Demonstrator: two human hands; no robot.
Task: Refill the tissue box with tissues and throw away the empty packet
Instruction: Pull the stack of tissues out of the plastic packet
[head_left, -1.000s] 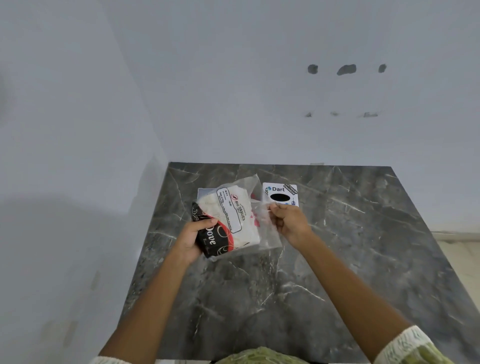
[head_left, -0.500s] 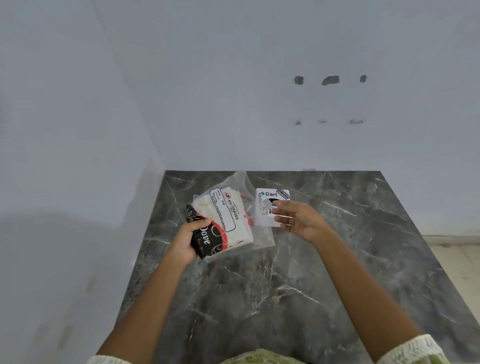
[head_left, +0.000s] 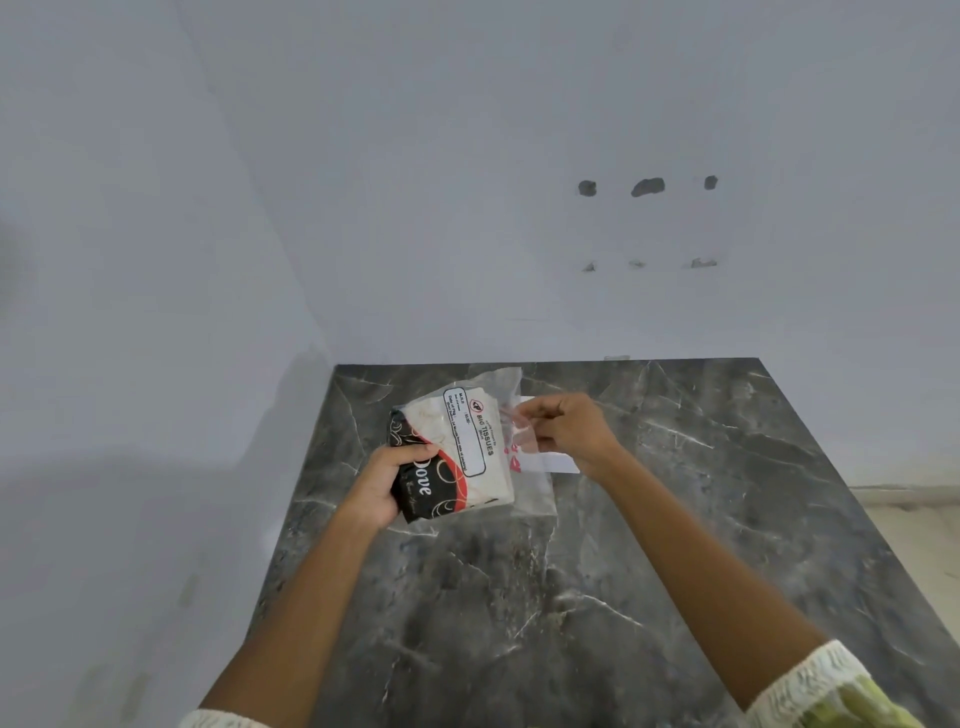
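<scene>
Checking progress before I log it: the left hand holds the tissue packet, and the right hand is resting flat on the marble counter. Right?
Not quite. The left hand does hold the tissue packet, but the head view shows the right hand raised and pinching the packet's clear plastic edge, not resting flat on the marble counter.

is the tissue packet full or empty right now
Full: the clear tissue packet still shows a thick white stack inside. The left hand grips it; the right hand pinches its edge.
</scene>
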